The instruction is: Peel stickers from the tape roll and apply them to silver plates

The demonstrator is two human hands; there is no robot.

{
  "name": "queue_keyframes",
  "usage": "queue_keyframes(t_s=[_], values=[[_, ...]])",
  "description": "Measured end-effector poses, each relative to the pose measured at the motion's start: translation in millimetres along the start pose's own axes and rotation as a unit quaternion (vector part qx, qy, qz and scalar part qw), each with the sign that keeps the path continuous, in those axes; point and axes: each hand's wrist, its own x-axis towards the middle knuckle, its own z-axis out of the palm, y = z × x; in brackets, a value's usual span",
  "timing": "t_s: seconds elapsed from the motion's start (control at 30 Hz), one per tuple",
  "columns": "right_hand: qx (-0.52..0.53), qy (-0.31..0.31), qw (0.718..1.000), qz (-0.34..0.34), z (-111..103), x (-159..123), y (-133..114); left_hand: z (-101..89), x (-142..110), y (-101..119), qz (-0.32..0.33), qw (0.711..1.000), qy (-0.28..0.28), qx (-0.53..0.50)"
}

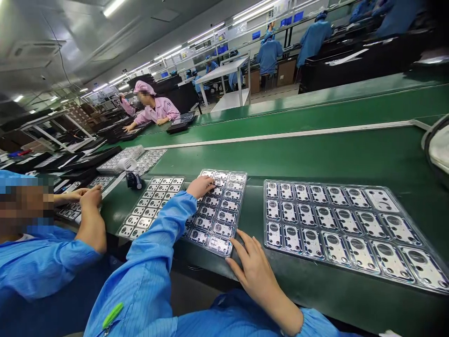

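My left hand [200, 186] reaches across a clear plastic tray [231, 220] of small metal camera-frame parts and rests on its far left corner, fingers bent on the parts. My right hand [253, 263] lies flat at the tray's near right corner, fingers spread and touching its edge. Both sleeves are blue. A larger tray [347, 229] of the same parts lies to the right, untouched. Another tray [150, 206] lies just left of my left arm.
All trays sit on a green conveyor bench [315, 154]. A co-worker in blue sits close at my left, hands [86, 199] on more trays. A person in pink [154, 110] works farther along the line. A white bag edge [437, 150] shows at right.
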Motion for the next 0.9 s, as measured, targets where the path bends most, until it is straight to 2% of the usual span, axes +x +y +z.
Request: queue_keyframes(t_s=[0.2,0.4,0.5,0.6,0.77,0.9], values=[[0.012,0.0,1.0,0.001,-3,2,-2,-8.0,-2,2,0.014,0.997,0.037,0.063],[0.02,-0.018,1.0,0.001,-6,4,-3,-20.7,6,39,0.086,0.987,0.092,0.096],[0.025,-0.025,0.999,0.004,-7,4,-4,-18.4,11,61,0.134,0.982,0.084,0.099],[0.029,-0.033,0.999,0.01,-10,5,-5,-9.7,12,76,0.153,0.981,0.064,0.103],[0.038,-0.036,0.999,0.013,-13,6,-7,1.6,6,85,0.13,0.985,0.046,0.107],[0.046,-0.026,0.998,0.015,-12,5,-9,-2.9,-2,88,0.103,0.988,0.035,0.107]])
